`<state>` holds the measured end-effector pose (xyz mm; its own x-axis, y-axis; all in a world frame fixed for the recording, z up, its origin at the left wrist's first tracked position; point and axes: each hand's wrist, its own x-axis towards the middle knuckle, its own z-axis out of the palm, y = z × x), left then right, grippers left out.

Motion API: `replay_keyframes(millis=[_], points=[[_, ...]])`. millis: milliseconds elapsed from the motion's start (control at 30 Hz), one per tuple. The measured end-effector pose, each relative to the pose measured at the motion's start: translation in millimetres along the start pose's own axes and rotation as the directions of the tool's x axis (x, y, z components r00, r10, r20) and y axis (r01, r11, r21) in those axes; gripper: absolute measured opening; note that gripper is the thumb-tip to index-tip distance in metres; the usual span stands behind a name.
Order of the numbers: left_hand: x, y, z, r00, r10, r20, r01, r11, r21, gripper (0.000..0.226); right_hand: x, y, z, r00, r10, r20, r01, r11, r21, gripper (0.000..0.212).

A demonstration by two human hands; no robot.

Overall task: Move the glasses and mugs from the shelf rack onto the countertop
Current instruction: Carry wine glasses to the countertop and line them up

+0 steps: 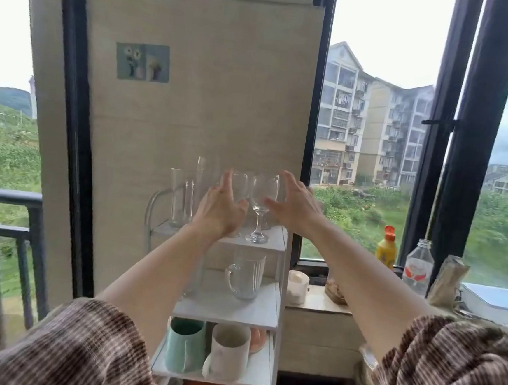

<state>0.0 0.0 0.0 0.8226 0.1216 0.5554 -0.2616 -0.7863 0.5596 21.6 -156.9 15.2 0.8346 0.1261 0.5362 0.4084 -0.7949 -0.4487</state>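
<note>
Big windows fill the background, with apartment blocks outside on the right and green hillside on the left, plus a beige panel between the dark frames with a little flower picture stuck on it.

White rack stands against that panel, three shelves showing. Top shelf has a wine glass at the front, a second stemmed one right behind it, and a tall tumbler off to the left with some taller clear glass behind that, hard to make out. Middle shelf holds a ribbed glass mug, handle pointing left. Bottom shelf has a teal mug and a white mug side by side, and something peach-colored tucked behind the white one.

Both arms reach up toward the top shelf, brown striped sleeves pushed back. Left hand and right hand sit either side of the front wine glass, palms facing each other, fingers spread and released, nothing gripped. Left looks just beside the bowl, maybe brushing it, can't say for sure; right is near but apart.

Over on the sill to the right: an orange-capped yellow bottle, a clear bottle, a white cup.
</note>
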Motion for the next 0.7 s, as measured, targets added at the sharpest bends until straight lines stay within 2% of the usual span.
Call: replay_keyframes(millis=[167, 300, 433, 567, 700], points=[[25.2, -11.9, 6.7, 1.0, 0.005, -0.002, -0.005, 1.0, 0.016, 0.076, 21.4, -3.5, 11.8, 0.999, 0.03, 0.045, -0.032, 0.998, 0.045, 0.057], [33.8, -23.5, 13.3, 0.995, 0.082, -0.048, -0.085, 0.995, -0.054, 0.051, 23.6, -2.9, 19.6, 0.999, -0.001, -0.039, 0.006, 0.99, 0.142, 0.037], [30.7, -31.8, 17.0, 0.972, 0.171, -0.159, -0.189, 0.976, -0.109, 0.033, 16.7, -4.8, 21.8, 0.988, -0.011, -0.151, 0.041, 0.98, 0.194, 0.038], [19.3, -36.9, 10.2, 0.941, 0.232, -0.247, -0.278, 0.945, -0.17, 0.032, 4.5, -12.3, 13.5, 0.974, 0.008, -0.225, 0.056, 0.959, 0.277, 0.038], [6.0, -27.3, -7.9, 0.89, 0.317, -0.328, -0.397, 0.893, -0.213, 0.036, -13.3, -17.0, -9.7, 0.949, 0.038, -0.314, 0.077, 0.935, 0.347, 0.053]])
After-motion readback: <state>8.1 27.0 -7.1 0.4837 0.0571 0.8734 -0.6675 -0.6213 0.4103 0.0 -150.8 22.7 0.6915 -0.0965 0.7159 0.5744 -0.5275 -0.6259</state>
